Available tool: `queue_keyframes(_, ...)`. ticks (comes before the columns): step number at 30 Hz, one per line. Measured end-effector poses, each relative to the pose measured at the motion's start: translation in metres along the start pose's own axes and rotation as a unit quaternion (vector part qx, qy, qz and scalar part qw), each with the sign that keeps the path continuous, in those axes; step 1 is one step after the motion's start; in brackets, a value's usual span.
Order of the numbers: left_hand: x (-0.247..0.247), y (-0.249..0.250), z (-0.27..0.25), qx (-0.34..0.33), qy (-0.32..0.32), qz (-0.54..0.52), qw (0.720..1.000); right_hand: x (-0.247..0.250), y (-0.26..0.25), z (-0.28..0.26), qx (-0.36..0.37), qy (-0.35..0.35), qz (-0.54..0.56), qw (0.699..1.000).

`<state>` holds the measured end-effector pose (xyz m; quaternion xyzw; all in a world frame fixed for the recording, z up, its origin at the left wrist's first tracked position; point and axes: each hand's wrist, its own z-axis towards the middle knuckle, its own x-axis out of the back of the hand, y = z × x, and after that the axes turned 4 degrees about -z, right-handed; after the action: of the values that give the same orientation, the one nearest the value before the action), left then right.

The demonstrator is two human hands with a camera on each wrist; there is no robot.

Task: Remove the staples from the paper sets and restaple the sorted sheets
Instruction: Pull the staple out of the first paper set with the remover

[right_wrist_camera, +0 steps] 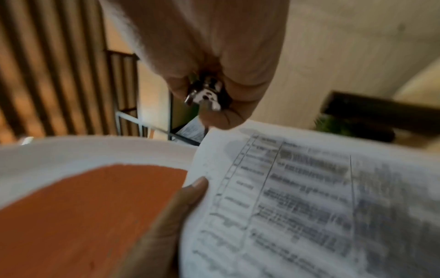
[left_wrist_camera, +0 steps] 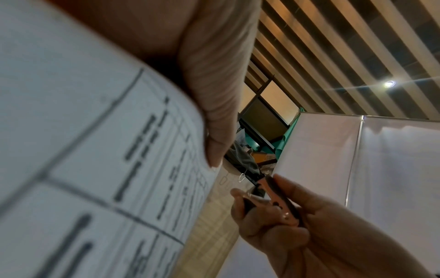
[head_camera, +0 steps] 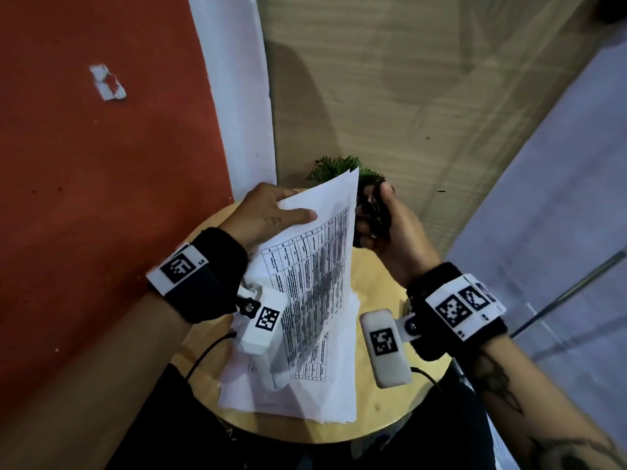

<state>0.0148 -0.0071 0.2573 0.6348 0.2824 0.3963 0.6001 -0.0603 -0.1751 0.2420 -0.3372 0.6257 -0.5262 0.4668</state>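
Observation:
My left hand holds a stapled paper set with printed tables, raised and tilted above the round table; the thumb lies on the front sheet. My right hand grips a dark staple remover right beside the set's upper right edge. In the left wrist view the staple remover sits in the right hand just off the paper's corner, where a small wire loop shows. The right wrist view shows its metal jaws above the sheet.
More loose white sheets lie stacked on the round wooden table. A white object lies on that stack, partly hidden by the wrist camera. A small green plant stands at the table's far edge. A red wall is on the left.

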Motion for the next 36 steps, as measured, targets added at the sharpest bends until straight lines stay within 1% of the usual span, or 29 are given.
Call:
queue_keyframes(2,-0.001,-0.001,0.001,-0.010,0.004,0.006,1.000,-0.005,0.000,-0.001,-0.051,0.009,0.089,0.995)
queue_keyframes(3,-0.001,-0.002,0.001,-0.016,0.007,0.019,1.000,-0.008,0.000,-0.002,-0.062,0.009,0.107,0.992)
queue_keyframes(7,-0.003,-0.007,0.003,-0.044,0.038,0.077,0.995,-0.023,0.005,-0.002,-0.062,0.032,0.043,0.997)
queue_keyframes(10,-0.007,-0.009,0.001,-0.090,0.064,0.127,0.986,-0.032,0.004,0.000,-0.070,0.042,0.016,0.997)
queue_keyframes(12,-0.011,-0.009,-0.001,-0.120,0.080,0.153,0.978,-0.035,0.001,0.001,-0.088,0.039,0.020,0.995)
queue_keyframes(15,-0.014,-0.008,-0.003,-0.143,0.099,0.194,0.965,-0.036,-0.004,0.000,-0.116,0.025,0.018,0.993)
queue_keyframes(18,-0.016,-0.007,-0.006,-0.154,0.107,0.212,0.959,-0.036,-0.006,0.000,-0.167,-0.002,-0.005,0.986)
queue_keyframes(21,-0.017,-0.009,-0.007,-0.168,0.115,0.220,0.954,-0.035,-0.007,0.001,-0.219,-0.021,0.014,0.975)
queue_keyframes(24,-0.018,-0.008,-0.010,-0.167,0.115,0.227,0.953,-0.033,-0.006,0.004,-0.235,-0.015,0.038,0.971)
queue_keyframes(26,-0.019,-0.008,-0.011,-0.160,0.113,0.226,0.954,-0.035,-0.005,0.004,-0.218,0.002,0.044,0.975)
queue_keyframes(29,-0.018,-0.008,-0.009,-0.152,0.112,0.225,0.956,-0.037,-0.002,0.004,-0.127,0.067,0.037,0.989)
queue_keyframes(30,-0.017,-0.009,-0.008,-0.148,0.112,0.224,0.957,-0.037,-0.002,0.003,-0.092,0.077,0.014,0.993)
queue_keyframes(33,-0.015,-0.012,-0.003,-0.121,0.104,0.197,0.967,-0.038,-0.002,0.000,-0.010,0.069,-0.092,0.993)
queue_keyframes(34,-0.015,-0.014,-0.002,-0.118,0.101,0.182,0.971,-0.039,0.001,0.001,0.033,0.074,-0.153,0.985)
queue_keyframes(35,-0.016,-0.015,-0.001,-0.118,0.102,0.170,0.973,-0.040,0.004,0.001,0.090,0.081,-0.231,0.965)
queue_keyframes(36,-0.016,-0.016,0.001,-0.123,0.106,0.162,0.973,-0.042,0.008,0.000,0.150,0.085,-0.310,0.935)
